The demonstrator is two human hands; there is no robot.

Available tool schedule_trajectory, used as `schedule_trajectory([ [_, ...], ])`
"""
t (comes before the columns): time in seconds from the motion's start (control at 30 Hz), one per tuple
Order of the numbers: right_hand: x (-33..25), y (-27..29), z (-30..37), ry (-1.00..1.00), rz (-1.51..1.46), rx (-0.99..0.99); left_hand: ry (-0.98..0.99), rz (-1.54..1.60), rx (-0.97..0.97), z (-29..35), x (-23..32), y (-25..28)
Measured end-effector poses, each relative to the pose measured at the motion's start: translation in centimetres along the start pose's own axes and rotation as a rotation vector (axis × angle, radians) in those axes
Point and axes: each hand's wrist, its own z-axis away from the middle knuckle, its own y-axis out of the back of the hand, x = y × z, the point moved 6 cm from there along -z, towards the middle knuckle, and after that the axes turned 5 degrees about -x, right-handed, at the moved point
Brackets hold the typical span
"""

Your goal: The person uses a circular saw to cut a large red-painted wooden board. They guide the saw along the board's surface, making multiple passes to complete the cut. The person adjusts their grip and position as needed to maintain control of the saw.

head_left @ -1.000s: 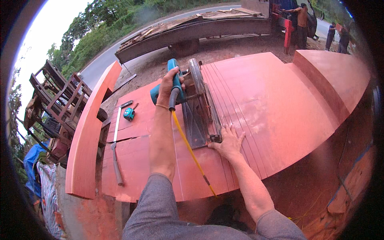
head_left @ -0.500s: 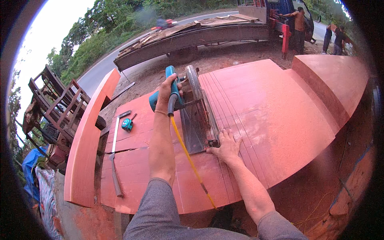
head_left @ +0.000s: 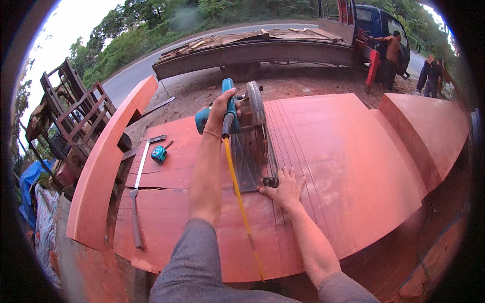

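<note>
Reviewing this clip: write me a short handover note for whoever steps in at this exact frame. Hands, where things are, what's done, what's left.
Left hand: gripped around the teal handle of the circular saw, which sits on the red wooden panel; its yellow cord trails back toward the body.
Right hand: flat on the panel, fingers at the near corner of the saw's base plate.
Nearby, to the left: teal tape measure, metal ruler, hammer.
Done: several parallel lines already run along the panel beside the saw.
Left: saw stands mid-panel, so its current pass looks unfinished; the blade's state cannot be told.
</note>
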Motion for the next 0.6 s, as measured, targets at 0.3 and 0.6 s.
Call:
schedule_trajectory([
  [0.3, -0.3, -0.2, -2.8, 0.009, -0.028, -0.011, -0.001, 0.016, -0.020, -2.9, 0.1, 0.8],
  [0.6, -1.1, 0.0, -7.0, 0.013, 0.008, -0.024, -0.024, 0.002, -0.029, -7.4, 0.2, 2.2],
])
